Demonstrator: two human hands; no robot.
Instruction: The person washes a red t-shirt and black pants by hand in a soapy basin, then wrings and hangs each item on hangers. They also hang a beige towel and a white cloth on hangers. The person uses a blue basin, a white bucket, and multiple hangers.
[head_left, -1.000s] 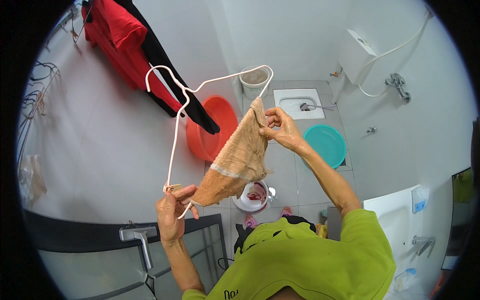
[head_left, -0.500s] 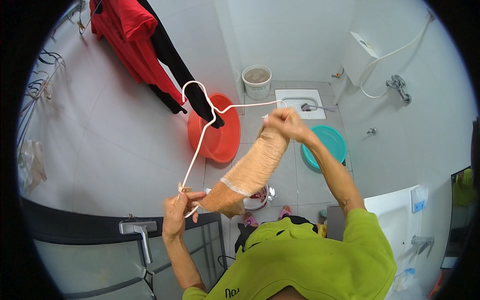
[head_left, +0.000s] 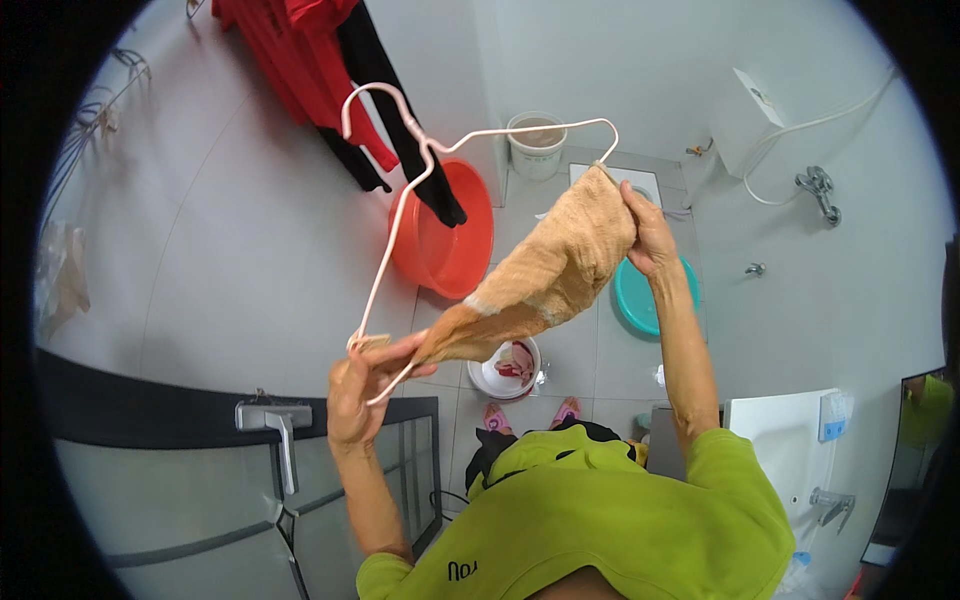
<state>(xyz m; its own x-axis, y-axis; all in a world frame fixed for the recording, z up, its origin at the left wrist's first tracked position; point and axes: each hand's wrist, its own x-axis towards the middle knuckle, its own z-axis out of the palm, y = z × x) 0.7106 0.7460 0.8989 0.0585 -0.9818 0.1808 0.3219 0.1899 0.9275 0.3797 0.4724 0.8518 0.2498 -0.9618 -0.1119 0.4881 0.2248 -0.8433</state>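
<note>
A white clothes hanger point(head_left: 388, 262) is held up tilted before me, its hook toward the upper left. An orange-tan towel point(head_left: 545, 265) with a pale band hangs along the hanger's lower side, its narrow bunched end near my left hand. My left hand point(head_left: 362, 392) is closed on the hanger's near corner, fingers reaching to the towel's end. A small clothespin-like piece point(head_left: 372, 342) sits at that corner. My right hand point(head_left: 650, 232) grips the towel's right edge, below the hanger's far corner; some of its fingers are hidden behind the cloth.
Red and black clothes point(head_left: 300, 60) hang at upper left, above an orange-red basin point(head_left: 470, 215). A white bucket point(head_left: 537, 150) stands by the far wall. Below the towel are a white basin point(head_left: 487, 378) holding reddish cloth and a teal basin point(head_left: 640, 300). A sink point(head_left: 780, 440) is on the right.
My right hand has moved from the hanger's far corner down and right to the towel's edge. The towel is spread wider along the hanger, which has shifted upward at its far end.
</note>
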